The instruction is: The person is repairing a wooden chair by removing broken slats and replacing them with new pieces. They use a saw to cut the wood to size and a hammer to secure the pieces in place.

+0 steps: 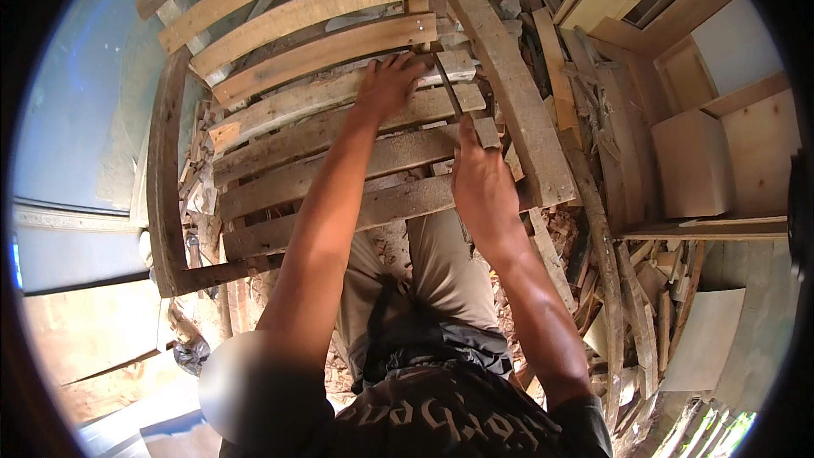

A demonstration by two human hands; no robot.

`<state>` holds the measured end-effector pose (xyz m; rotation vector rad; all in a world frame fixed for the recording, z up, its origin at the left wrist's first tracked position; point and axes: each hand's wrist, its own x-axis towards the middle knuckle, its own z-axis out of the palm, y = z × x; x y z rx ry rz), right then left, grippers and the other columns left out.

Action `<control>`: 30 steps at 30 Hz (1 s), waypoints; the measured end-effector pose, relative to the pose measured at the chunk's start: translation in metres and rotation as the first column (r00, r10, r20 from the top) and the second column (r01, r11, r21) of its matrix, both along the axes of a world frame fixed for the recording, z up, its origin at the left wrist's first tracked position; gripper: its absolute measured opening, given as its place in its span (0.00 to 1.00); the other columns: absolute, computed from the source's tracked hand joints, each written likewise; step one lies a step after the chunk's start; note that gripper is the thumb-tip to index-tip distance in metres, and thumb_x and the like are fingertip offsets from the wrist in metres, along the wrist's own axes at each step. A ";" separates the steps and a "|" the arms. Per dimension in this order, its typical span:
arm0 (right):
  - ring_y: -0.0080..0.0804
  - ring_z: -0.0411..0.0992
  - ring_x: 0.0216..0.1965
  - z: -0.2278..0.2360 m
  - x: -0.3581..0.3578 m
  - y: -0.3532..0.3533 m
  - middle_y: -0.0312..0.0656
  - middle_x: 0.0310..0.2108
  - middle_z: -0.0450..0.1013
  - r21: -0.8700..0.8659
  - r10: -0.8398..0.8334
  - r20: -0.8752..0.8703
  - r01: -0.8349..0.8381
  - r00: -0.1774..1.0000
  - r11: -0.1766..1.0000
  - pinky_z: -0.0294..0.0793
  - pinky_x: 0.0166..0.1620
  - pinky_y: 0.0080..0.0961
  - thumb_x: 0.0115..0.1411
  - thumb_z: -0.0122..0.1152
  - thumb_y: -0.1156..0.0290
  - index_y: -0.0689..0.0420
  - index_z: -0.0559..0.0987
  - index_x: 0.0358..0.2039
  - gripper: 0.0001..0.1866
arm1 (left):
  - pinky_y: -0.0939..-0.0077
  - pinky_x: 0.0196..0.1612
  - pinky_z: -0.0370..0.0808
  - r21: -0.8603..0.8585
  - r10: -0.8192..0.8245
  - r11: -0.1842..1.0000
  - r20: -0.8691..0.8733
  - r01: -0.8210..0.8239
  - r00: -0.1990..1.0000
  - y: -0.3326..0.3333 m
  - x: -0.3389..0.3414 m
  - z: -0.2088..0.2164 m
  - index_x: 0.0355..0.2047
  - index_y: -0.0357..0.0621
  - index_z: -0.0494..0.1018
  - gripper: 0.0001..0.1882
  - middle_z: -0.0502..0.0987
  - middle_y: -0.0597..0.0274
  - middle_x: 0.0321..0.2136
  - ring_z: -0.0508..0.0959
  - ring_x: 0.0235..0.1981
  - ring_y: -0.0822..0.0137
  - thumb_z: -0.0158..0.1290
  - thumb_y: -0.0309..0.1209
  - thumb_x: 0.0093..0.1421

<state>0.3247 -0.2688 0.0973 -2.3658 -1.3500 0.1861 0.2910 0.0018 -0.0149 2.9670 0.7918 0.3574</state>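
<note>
Holding a dark bar (pixel 449 87) toward eleven o'clock, right hand (pixel 487 178) is clenched; left hand (pixel 392 85) lies, fingers spread, over a slat (pixel 292 104).

On my feed: upper slats (pixel 326 55) orangey-brn, lower slats (pixel 407 152) greyish-brn; bar (pixel 451 91) dk grey; trousers (pixel 449 267) khaki; shirt (pixel 424 394) blk w/ pale lettering; L wall panel (pixel 93 110) blue-grey; cabinet (pixel 767 136) lt tan.

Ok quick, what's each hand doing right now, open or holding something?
Left hand: open, fingers spread over the wooden slats, no held object visible.
Right hand: closed around one end of a thin dark bar.
</note>
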 end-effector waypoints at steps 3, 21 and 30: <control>0.61 0.78 0.28 -0.004 -0.003 -0.013 0.63 0.25 0.76 0.046 0.015 0.023 -0.016 1.000 0.999 0.78 0.29 0.50 0.66 0.52 0.75 0.68 0.63 0.64 0.26 | 0.41 0.67 0.55 -0.010 0.012 1.000 0.007 -0.012 1.000 0.000 -0.006 0.003 0.60 0.62 0.68 0.20 0.61 0.63 0.68 0.61 0.68 0.54 0.45 0.45 0.70; 0.62 0.77 0.36 -0.008 0.012 0.009 0.64 0.29 0.76 0.163 0.061 -0.155 -0.036 0.986 0.986 0.74 0.30 0.50 0.66 0.52 0.78 0.66 0.66 0.61 0.24 | 0.43 0.69 0.53 -0.064 0.014 0.998 0.061 -0.010 0.998 -0.008 -0.003 0.003 0.61 0.67 0.69 0.20 0.62 0.64 0.67 0.60 0.69 0.54 0.46 0.47 0.70; 0.61 0.74 0.27 0.012 -0.021 -0.052 0.60 0.26 0.71 0.076 0.035 -0.174 -0.022 0.984 0.997 0.61 0.25 0.32 0.67 0.51 0.75 0.65 0.65 0.61 0.22 | 0.45 0.71 0.50 -0.102 0.016 0.995 0.141 -0.001 0.990 -0.009 -0.009 0.002 0.61 0.69 0.69 0.20 0.63 0.67 0.67 0.59 0.70 0.57 0.49 0.42 0.69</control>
